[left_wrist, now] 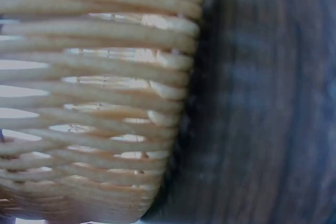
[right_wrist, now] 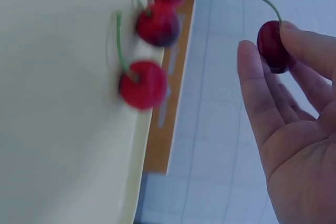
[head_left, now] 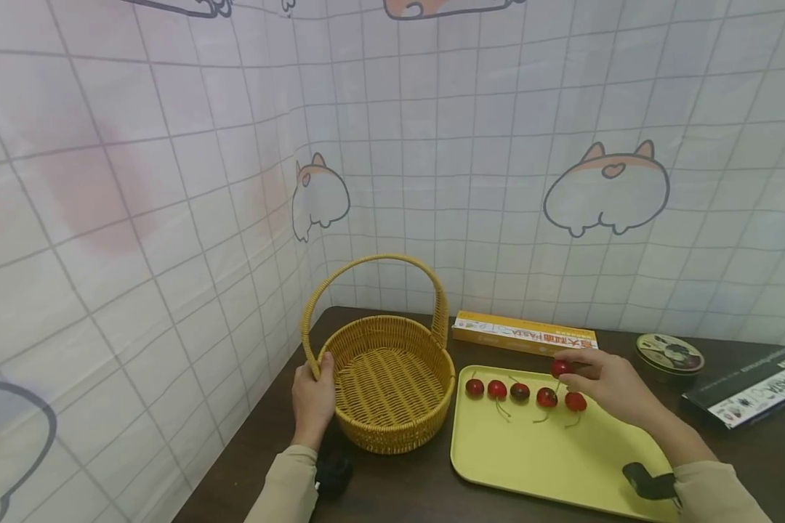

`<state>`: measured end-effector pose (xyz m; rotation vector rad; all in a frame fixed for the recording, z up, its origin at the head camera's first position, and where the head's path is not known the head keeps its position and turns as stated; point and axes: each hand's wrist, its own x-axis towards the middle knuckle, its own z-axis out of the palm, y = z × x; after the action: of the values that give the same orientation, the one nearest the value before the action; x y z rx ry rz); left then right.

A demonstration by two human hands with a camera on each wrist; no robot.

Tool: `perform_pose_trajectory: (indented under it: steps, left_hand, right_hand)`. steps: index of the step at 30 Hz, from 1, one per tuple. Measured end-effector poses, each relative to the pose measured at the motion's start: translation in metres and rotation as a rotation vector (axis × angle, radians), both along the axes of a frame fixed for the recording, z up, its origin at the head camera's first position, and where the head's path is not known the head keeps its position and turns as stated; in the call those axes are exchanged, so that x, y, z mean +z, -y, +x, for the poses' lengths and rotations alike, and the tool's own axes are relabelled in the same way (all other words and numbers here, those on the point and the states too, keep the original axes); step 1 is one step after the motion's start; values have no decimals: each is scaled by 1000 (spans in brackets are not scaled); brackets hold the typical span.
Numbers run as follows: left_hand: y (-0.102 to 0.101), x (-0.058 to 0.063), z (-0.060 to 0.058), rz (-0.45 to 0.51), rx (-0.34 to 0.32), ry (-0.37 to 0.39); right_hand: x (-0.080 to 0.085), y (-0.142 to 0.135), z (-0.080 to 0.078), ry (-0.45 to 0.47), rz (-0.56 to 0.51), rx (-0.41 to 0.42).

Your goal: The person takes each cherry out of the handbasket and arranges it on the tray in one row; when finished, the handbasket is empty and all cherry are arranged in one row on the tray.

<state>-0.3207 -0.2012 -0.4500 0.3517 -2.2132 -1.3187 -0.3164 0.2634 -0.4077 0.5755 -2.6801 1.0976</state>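
Note:
My left hand (head_left: 314,399) grips the left side of a yellow woven basket (head_left: 395,439), where its tall arched handle meets the rim. Nothing lies inside the basket; its woven wall (left_wrist: 94,103) fills much of the left wrist view, where the hand is out of sight. Over the yellow tray (head_left: 536,457), my right hand (head_left: 611,385) pinches a dark red cherry (right_wrist: 273,48) between thumb and fingers, its green stem curving upward in the right wrist view. Below the held cherry, several red cherries (head_left: 520,393) with stems sit in a row along the tray's far side.
Behind the tray lies an orange and white pasta box (head_left: 523,333). A round tin (head_left: 670,354) stands at the back right, beside a black and white pasta box (head_left: 755,385). Patterned cloth walls (head_left: 497,145) enclose the dark wooden table (head_left: 392,490) at the left and back.

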Motion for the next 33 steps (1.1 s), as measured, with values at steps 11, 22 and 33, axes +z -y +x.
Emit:
perform_pose_trajectory:
  steps: [11, 22, 33]
  left_hand:
    - [1, 2, -1, -4, 9, -27]
    - [0, 3, -4, -16, 10, -41]
    - [3, 2, 1, -9, 19, -55]
  right_hand:
    - [-2, -56, -4, 139, 97, -37]
    - [-16, -79, -5, 218, 117, 38]
    - [-36, -79, -8, 202, 142, 27]
